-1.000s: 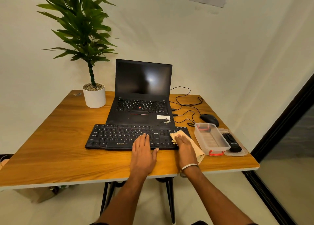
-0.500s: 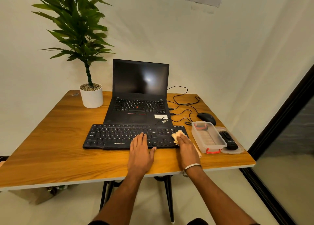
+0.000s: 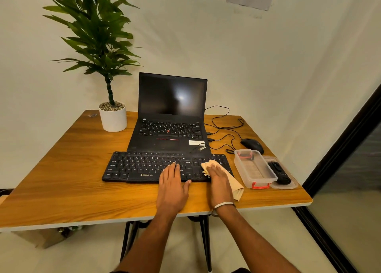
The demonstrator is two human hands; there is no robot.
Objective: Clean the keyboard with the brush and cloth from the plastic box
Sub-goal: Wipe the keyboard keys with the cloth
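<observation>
The keyboard lies at the table's middle. The left hand rests flat on it. At its 3 o'clock end, the right hand presses the cloth flat. The cloth looks soft and light, easy to bunch up.

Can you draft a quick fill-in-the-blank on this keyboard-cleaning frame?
1. The right hand presses the ____ onto the keyboard.
2. The left hand lies flat on the keyboard, holding ____.
3. The plastic box sits to the ____ of the keyboard.

Missing words: cloth; nothing; right
</observation>
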